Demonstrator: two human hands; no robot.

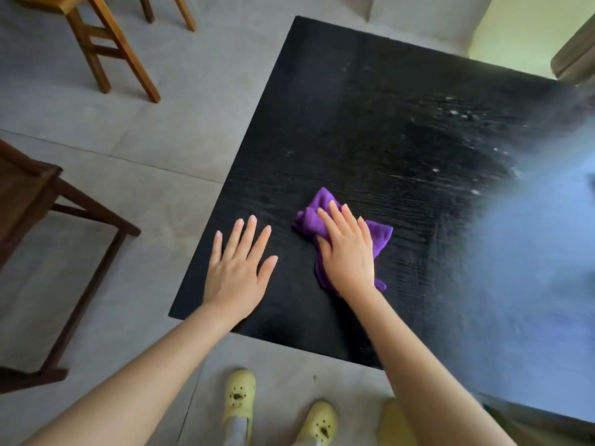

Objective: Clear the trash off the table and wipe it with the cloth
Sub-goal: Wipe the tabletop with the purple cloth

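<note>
Overhead, mid-wipe: a black wood-grain desk (354,107) on a grey tiled floor (135,130), filling the middle of the view, far right side lost in bluish glare. No trash visible on the dark surface, so judged to be at the wiping stage. Best handled with long, overlapping strokes along the grain, working outward from the near corner to the far and right edges, with firm, even pressure and a refold to a clean face once soiled.

Off to the left, a light wooden chair (106,43) and a dark wooden chair (29,194), both standing apart from the desk. Below the near edge, pale yellow clogs (240,397) on the floor.

Nearer, two bare hands. Left hand (238,268) laid flat on the desk close to its near left corner, fingers straight and spread, holding nothing, seemingly bracing. Right hand (349,252) pressed palm-down on the purple cloth (310,220), fingers straight, pushing rather than gripping.

Cloth bunched on the desk directly beneath the right hand, purple folds poking out past the fingertips, on both sides and by the wrist. Near the left hand but apart from it, bare black surface between.

Smallest of all, pale specks (457,112) and streaks scattered over the far right part, well away from the cloth. Likely residue not yet reached, worth a deliberate pass.
</note>
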